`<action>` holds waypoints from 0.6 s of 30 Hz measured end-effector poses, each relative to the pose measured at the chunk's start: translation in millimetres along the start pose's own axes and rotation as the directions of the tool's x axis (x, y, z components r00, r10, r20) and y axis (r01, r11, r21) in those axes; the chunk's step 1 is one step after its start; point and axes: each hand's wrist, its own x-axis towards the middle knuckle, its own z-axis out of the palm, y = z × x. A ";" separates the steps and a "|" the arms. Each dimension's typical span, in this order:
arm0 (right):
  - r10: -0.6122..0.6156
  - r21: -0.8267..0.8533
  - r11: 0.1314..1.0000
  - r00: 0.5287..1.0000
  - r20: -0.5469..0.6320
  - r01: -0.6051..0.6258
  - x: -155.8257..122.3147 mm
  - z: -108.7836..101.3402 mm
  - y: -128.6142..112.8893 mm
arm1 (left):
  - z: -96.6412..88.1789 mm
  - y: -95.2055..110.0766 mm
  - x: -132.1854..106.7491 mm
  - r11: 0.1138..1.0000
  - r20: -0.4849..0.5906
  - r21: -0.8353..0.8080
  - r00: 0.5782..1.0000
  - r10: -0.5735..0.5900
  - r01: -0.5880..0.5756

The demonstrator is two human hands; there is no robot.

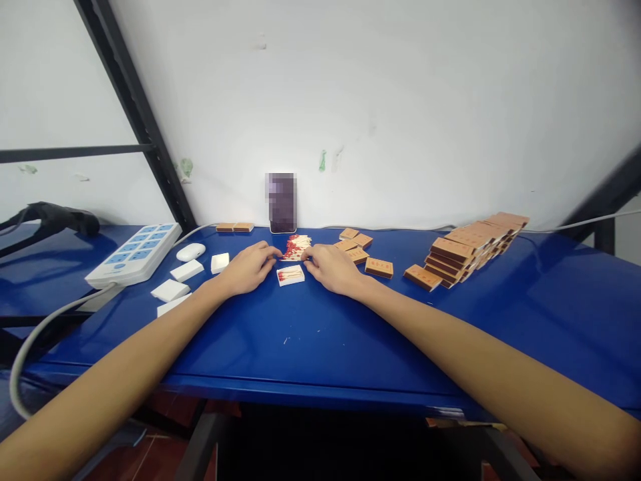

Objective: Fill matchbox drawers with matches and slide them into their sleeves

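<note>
A loose pile of red-tipped matches [297, 246] lies between my hands on the blue table [300, 341]. My left hand [249, 268] is at the pile's left edge, index finger stretched toward the matches and thumb apart from it. My right hand [331, 267] is at the pile's right edge, with bent fingers and its fingertips close to the match ends. Neither hand visibly lifts a match. Just in front of the pile sits a small white matchbox tray [291, 281] with several matches in it.
White empty trays [187, 270] and a white rounded case [191, 252] lie left, beside a power strip [135, 254]. Brown matchboxes [379, 268] lie right, near a tall leaning stack [471, 247]. A phone [283, 204] stands against the wall; two matchboxes [234, 228] lie behind my left hand.
</note>
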 end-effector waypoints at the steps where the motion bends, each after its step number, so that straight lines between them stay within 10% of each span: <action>1: -0.010 -0.010 1.000 1.000 0.011 0.010 0.4 0.4 -0.1 | 0.9 -0.8 0.4 1.000 0.009 0.011 1.000 -0.002 0.002; 18: -0.062 0.071 0.996 0.998 0.020 0.061 -0.6 3.7 5.0 | -4.7 5.4 2.5 0.997 0.020 -0.072 1.000 -0.013 0.015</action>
